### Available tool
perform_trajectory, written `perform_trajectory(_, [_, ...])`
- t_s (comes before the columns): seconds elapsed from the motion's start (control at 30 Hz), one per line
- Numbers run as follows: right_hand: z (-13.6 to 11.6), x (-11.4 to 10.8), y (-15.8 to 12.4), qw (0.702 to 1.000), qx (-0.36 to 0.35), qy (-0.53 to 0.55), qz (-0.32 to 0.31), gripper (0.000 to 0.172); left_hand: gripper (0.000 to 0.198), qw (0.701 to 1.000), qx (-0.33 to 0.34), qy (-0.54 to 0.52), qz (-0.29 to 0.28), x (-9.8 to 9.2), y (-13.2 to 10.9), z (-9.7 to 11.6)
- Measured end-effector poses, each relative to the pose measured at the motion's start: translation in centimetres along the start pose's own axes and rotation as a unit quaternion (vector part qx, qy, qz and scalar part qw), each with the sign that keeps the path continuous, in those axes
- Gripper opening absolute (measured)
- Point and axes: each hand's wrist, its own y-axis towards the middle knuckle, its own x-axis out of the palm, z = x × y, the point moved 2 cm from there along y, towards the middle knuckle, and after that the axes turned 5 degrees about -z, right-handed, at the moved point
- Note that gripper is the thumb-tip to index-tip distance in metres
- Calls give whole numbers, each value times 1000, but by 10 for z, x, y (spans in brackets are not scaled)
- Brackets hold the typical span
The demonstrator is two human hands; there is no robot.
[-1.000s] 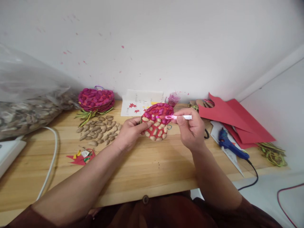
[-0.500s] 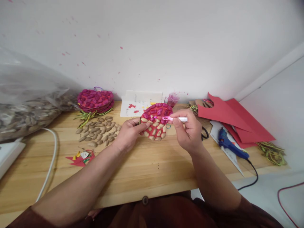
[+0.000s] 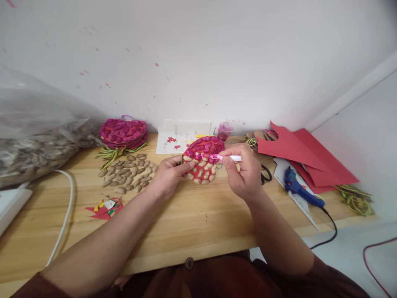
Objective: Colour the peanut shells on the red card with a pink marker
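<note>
My left hand (image 3: 170,174) grips the left edge of a round red disc covered with peanuts (image 3: 202,173), thumb on top. Its upper part is painted magenta; the lower peanuts are still their natural tan. Between the fingers of my right hand (image 3: 245,171) is a white-handled paintbrush (image 3: 232,158), its magenta tip touching the peanuts near the disc's middle. Loose peanuts (image 3: 127,173) lie on the table to the left of my left hand. Behind the disc, against the wall, stands a clear cup of magenta paint (image 3: 224,130).
Finished-looking magenta discs (image 3: 123,131) are stacked at back left, beside a bag of peanuts (image 3: 40,153). On the right lie red paper sheets (image 3: 310,159), a blue glue gun (image 3: 302,190) with its cord and green-brown strings (image 3: 355,199). Paper scraps (image 3: 105,209) and a white cable (image 3: 68,207) are at left.
My right hand and the paintbrush have shifted slightly left, the tip staying on the disc's middle peanuts. My left hand and the disc hold nearly the same place.
</note>
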Motion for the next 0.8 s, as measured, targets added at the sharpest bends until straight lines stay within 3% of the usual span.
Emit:
perform_trajectory(0.43, [-2,1,-2,1000,-8,-3,13,7,34,999,30,3,16,-1,1,4])
perform_trajectory(0.8, [-1,2,-2,999,-5,25,22,8,38,999,-7,-36,21,-1,0,4])
